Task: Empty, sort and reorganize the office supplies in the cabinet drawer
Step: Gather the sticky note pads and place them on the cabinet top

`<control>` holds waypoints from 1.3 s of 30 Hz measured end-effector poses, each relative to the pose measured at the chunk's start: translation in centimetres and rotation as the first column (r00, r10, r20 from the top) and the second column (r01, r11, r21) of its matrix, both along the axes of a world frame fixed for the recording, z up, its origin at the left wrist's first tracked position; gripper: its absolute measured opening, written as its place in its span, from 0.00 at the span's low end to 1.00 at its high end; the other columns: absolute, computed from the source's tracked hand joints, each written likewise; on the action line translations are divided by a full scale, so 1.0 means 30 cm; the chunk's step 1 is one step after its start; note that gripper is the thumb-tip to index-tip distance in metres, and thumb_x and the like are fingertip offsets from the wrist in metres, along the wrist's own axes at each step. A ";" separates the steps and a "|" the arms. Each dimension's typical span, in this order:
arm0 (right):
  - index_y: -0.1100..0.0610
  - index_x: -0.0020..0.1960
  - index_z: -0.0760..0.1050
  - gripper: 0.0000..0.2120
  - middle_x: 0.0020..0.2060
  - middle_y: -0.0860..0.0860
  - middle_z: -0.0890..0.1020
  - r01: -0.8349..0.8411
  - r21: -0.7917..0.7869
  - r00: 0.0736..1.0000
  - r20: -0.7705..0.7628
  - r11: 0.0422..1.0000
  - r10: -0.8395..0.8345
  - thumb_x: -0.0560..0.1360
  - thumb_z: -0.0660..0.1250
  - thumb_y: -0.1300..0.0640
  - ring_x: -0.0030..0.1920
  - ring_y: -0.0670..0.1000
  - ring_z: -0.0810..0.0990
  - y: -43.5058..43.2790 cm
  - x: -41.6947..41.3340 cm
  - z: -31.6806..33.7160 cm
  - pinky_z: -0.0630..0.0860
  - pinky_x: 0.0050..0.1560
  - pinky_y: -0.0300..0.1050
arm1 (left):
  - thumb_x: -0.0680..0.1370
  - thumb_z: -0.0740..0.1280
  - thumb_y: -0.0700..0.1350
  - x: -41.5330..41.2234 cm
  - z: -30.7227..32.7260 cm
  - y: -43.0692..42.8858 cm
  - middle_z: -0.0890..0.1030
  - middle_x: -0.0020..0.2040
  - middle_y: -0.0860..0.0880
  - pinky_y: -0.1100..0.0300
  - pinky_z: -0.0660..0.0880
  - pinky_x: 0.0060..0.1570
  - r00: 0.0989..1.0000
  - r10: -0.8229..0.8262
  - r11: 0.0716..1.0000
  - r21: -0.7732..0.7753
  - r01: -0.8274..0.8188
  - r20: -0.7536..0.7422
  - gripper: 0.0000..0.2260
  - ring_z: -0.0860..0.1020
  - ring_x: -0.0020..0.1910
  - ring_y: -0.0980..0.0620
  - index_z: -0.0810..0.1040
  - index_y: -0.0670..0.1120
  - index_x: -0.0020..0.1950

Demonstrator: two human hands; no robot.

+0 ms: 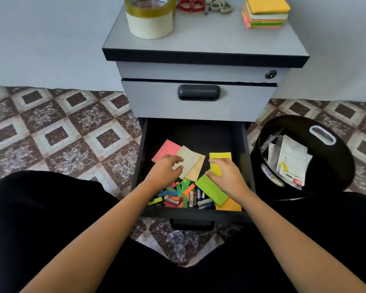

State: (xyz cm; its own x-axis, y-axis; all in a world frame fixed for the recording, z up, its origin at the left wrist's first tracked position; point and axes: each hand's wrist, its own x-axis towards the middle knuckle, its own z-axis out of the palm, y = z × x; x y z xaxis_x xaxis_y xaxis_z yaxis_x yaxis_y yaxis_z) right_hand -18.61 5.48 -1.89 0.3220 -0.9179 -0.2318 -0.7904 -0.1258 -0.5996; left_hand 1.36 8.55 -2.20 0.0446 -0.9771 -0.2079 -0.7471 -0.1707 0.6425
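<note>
Yellow note (pixel 219 157) pinched in my right hand (pixel 226 176), near drawer (pixel 156 214) right wall | left hand (pixel 164 169) pinches cream note (pixel 188 158) mid-drawer | batteries (pixel 203 201) at front edge | drawer back bare, room there

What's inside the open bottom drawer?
In the drawer: pink pad, cream pad, tan pad, yellow pad, green pad, orange pad, flag strips, batteries. The left hand grips the cream pad, the right hand the yellow pad, hiding whatever lies beneath.
</note>
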 end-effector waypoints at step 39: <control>0.61 0.59 0.71 0.09 0.48 0.55 0.76 0.468 0.098 0.871 0.117 0.878 -0.477 0.79 0.60 0.61 0.38 0.49 0.73 -0.166 -0.088 -0.070 0.67 0.30 0.40 | 0.78 0.62 0.46 -0.210 -0.207 -0.204 0.65 0.66 0.38 0.48 0.64 0.63 0.926 0.343 0.886 0.273 -0.374 0.156 0.22 0.63 0.66 0.39 0.62 0.40 0.69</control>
